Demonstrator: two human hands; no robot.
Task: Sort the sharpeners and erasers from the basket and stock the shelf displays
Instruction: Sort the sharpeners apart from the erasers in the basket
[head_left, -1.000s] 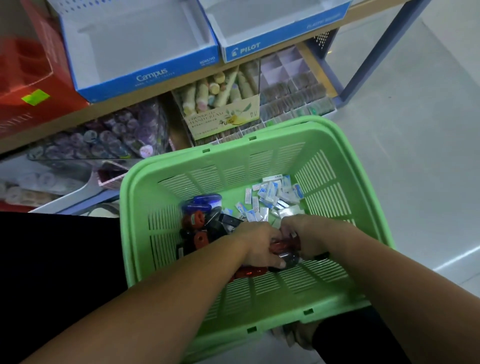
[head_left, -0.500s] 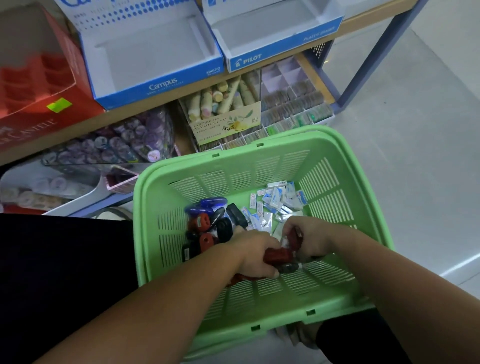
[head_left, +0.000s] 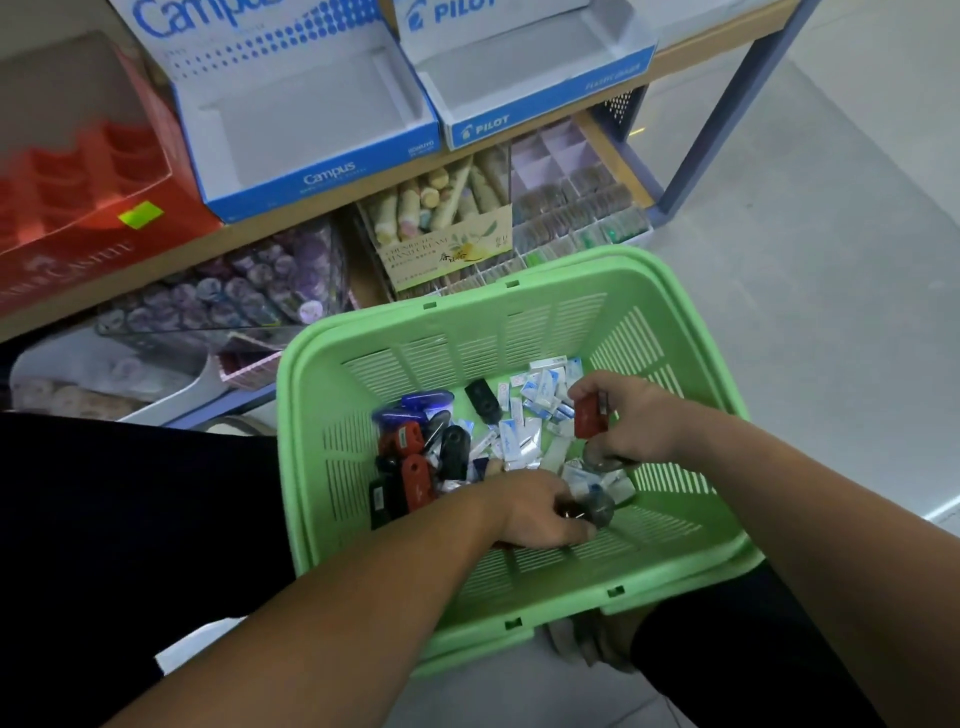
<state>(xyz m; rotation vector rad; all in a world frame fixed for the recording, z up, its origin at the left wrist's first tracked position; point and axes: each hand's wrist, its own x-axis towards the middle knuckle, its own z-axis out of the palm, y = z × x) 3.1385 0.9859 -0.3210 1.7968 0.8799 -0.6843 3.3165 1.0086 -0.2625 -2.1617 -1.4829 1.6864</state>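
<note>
A green slotted basket (head_left: 457, 592) sits in front of me and holds red, black and blue sharpeners (head_left: 415, 457) on its left and several white-and-blue wrapped erasers (head_left: 540, 405) on its right. My right hand (head_left: 634, 426) is raised a little over the erasers and grips a red sharpener (head_left: 589, 418), with another dark piece tucked under its fingers. My left hand (head_left: 540, 512) is down on the basket floor, fingers curled round a dark sharpener (head_left: 597, 512). Empty blue-and-white display boxes, Campus (head_left: 311, 119) and Pilot (head_left: 535, 78), stand on the shelf above.
A red display box (head_left: 78, 208) stands at the shelf's left. Below are a clear case of purple tape rolls (head_left: 234, 291), a hand-cream box (head_left: 441, 228) and a divided tray (head_left: 576, 197). A blue shelf post (head_left: 727, 109) borders grey floor at right.
My hands have parted: the right one has lifted up and to the right with a red sharpener, while the left stays low in the basket. The view has tilted up toward the shelf.
</note>
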